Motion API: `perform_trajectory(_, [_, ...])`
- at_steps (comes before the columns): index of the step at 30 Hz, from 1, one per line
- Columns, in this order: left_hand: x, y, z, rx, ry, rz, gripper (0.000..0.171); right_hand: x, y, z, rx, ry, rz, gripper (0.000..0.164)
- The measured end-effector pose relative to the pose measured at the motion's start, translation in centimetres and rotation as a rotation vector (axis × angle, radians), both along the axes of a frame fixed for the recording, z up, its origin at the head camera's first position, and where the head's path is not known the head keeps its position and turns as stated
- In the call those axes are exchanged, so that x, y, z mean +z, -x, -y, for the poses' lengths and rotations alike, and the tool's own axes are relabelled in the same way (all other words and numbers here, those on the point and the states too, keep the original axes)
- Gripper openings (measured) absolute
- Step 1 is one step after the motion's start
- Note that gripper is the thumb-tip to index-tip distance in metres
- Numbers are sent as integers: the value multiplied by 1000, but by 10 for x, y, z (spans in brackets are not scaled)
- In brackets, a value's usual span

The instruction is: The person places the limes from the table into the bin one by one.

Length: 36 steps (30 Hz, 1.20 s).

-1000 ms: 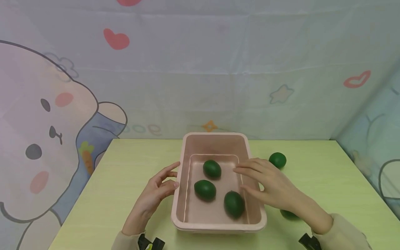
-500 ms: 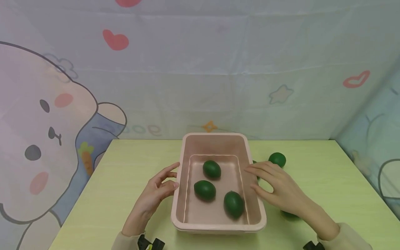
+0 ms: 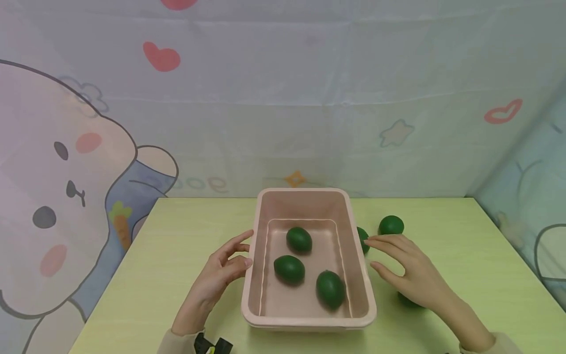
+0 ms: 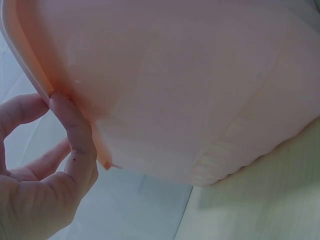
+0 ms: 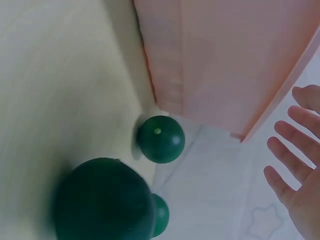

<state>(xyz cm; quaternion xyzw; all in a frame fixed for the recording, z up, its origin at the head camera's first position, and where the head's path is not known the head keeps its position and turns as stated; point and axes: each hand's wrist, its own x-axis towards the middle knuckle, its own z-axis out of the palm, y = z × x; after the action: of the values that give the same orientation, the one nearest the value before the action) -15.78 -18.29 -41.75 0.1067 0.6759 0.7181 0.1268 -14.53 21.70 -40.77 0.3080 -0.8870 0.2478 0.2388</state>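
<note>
A pink plastic bin [image 3: 309, 322] stands in the middle of the table. Three dark green limes lie inside: a back lime [image 3: 299, 240], a left lime [image 3: 289, 269] and a front right lime [image 3: 330, 290]. My left hand [image 3: 219, 271] pinches the bin's left rim, with fingers on both sides of it in the left wrist view. Just right of the bin, my right hand [image 3: 414, 272] hovers with its fingers spread and nothing in them. Its fingertips overlap a lime [image 3: 362, 240] beside the bin's right wall in the head view.
Another lime [image 3: 391, 225] lies farther back on the right of the yellow-green table [image 3: 477, 260]. One more lime [image 3: 408, 300] is partly hidden under the right hand; it looms large in the right wrist view. A printed cloth [image 3: 305, 137] hangs behind the table's back edge.
My right hand has moved from over the bin's right side out to the right, past its rim. The lime beside the bin has come into view. The left hand has stayed at the rim.
</note>
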Motion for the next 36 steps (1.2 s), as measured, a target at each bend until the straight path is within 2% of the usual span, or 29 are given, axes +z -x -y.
perform_trajectory(14, [-1, 0, 3, -15, -12, -17, 62, -23, -7, -20, -50, 40, -12, 56])
perform_trajectory(22, [-2, 0, 1, -17, -26, -19, 62, -39, -13, -33, -106, 41, 19, 58])
perform_trajectory(27, [-2, 0, 1, -14, -23, -18, 62, -49, -13, -43, -149, 19, 67, 59])
perform_trajectory(36, [-2, 0, 1, -11, -19, -9, 62, -61, -20, -57, -182, -51, 98, 60])
